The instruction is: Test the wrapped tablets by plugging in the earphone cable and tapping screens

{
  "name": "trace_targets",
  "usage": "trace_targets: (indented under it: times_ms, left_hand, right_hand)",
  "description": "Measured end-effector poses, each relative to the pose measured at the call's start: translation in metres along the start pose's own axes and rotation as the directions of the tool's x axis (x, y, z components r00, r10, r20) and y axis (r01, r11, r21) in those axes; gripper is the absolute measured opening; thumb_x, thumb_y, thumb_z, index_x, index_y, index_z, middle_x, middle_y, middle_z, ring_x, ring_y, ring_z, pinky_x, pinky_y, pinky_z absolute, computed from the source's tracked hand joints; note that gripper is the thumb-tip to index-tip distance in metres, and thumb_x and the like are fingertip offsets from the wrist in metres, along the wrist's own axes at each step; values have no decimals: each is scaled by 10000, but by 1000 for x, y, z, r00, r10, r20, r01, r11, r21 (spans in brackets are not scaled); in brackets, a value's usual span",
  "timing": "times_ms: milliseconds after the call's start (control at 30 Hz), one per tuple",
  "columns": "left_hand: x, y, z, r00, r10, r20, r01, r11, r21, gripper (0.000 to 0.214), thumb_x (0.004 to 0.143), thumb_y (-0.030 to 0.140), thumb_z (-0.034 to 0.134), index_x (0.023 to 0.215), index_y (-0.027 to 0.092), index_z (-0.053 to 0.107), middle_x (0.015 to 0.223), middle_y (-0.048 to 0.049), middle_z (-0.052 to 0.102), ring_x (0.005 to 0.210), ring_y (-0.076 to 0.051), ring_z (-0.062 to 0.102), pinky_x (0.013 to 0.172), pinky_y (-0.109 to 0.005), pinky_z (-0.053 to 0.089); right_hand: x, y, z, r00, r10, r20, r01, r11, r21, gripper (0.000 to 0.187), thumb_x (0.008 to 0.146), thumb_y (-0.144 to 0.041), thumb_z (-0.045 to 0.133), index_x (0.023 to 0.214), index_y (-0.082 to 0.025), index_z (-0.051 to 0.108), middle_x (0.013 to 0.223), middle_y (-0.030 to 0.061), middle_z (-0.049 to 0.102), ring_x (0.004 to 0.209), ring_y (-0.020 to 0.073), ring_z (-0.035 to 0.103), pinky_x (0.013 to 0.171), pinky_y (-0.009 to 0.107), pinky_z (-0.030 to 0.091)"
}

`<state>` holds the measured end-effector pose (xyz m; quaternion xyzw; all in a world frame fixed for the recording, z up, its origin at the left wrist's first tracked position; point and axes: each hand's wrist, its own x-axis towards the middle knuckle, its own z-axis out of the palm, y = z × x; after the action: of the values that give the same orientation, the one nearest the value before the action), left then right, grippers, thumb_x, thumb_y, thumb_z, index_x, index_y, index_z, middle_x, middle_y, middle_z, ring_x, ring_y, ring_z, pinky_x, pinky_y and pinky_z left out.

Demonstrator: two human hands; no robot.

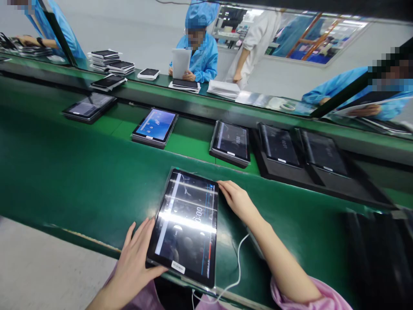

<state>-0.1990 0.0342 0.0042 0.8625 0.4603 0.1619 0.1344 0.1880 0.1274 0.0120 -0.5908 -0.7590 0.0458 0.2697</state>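
A black tablet [187, 226] lies in front of me near the table's front edge. Its lit screen carries zeros like a timer and bright glare streaks, and a small white barcode label sits near its lower edge. My left hand [137, 252] grips its lower left side, thumb at the bottom corner and fingers along the edge. At the upper right corner, the fingers of my right hand [235, 198] are closed together against the tablet's side. A white cable [239, 262] loops under my right forearm and down past the table edge.
Beyond the green table [80, 172] is a green belt with several tablets, one with a blue screen [156, 125]. Two tablets sit in a black tray [309, 176] at right. Blurred dark objects [374, 254] stand lower right. Co-workers [206, 51] handle tablets across the line.
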Motion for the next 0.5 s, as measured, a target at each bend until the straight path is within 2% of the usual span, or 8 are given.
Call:
trace_targets:
  times_ms: [167,500]
  left_hand:
    - [0,0,2,1000,-4,0,4,1000,0,1231,792,403,820,1643,242,-55,1561,-178,509,1422,-378,523,1180,-609,385]
    - [2,7,1,999,-43,-16,43,999,-7,1386,687,444,912,1637,257,-79,1544,-184,528,1396,-391,548,1169,-625,392]
  right_hand:
    - [-2,-1,2,1000,17,-20,-16,999,34,484,1093,-492,325,1151,-192,700,1038,137,725,975,281,718,905,432,605]
    - [-3,1,3,999,47,-26,-44,996,80,540,1078,-565,329,1108,-189,714,1016,146,725,936,296,723,867,451,606]
